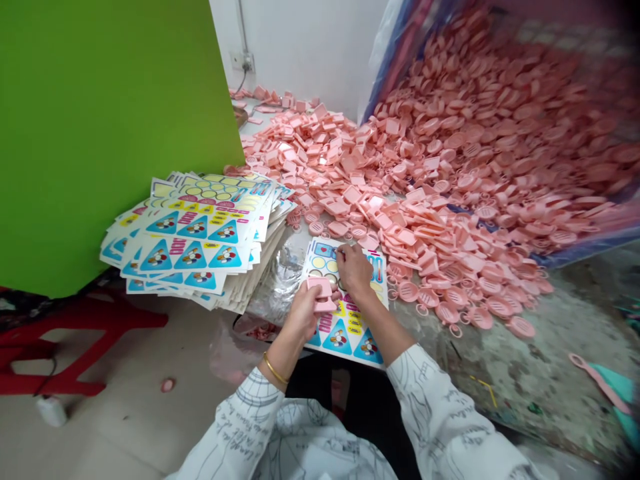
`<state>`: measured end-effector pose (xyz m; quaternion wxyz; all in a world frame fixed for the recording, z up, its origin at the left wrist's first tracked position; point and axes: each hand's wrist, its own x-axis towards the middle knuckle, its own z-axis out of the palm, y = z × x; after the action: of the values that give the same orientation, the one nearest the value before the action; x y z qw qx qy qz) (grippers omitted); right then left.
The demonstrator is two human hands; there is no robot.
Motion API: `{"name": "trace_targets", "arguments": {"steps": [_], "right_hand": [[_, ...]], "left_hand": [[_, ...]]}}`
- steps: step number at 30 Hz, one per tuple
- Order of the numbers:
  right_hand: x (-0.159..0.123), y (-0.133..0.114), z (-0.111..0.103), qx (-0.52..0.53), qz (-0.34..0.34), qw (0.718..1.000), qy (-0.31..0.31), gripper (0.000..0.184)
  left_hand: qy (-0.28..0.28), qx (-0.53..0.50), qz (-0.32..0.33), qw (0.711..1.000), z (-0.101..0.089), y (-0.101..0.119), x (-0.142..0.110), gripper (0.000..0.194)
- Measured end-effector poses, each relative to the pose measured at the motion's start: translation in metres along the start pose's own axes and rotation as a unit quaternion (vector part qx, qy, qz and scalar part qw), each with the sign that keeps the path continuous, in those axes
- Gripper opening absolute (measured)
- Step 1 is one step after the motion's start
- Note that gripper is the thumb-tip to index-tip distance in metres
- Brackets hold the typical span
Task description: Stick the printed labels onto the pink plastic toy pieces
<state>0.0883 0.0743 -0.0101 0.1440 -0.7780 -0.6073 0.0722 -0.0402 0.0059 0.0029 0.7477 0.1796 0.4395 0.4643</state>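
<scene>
My left hand [301,313] grips a small pink plastic piece [321,293] just above a colourful sticker sheet [350,330] that lies in front of me. My right hand [354,268] rests on the upper part of that sheet. Its fingertips are pinched at a sticker near the top edge. What they pinch is too small to make out.
A fanned stack of sticker sheets [195,233] lies to the left. A huge heap of pink plastic parts [450,167] covers the surface ahead and to the right. A green board [100,120] stands at the left, with a red stool [65,333] below it.
</scene>
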Motion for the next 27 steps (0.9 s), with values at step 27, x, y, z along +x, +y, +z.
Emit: {"name": "trace_targets", "arguments": {"steps": [27], "right_hand": [[0.008,0.001,-0.004,0.062,0.04,0.997,-0.036,0.03]], "left_hand": [[0.0,0.039,0.007,0.999,0.0,0.0,0.002,0.028]]}}
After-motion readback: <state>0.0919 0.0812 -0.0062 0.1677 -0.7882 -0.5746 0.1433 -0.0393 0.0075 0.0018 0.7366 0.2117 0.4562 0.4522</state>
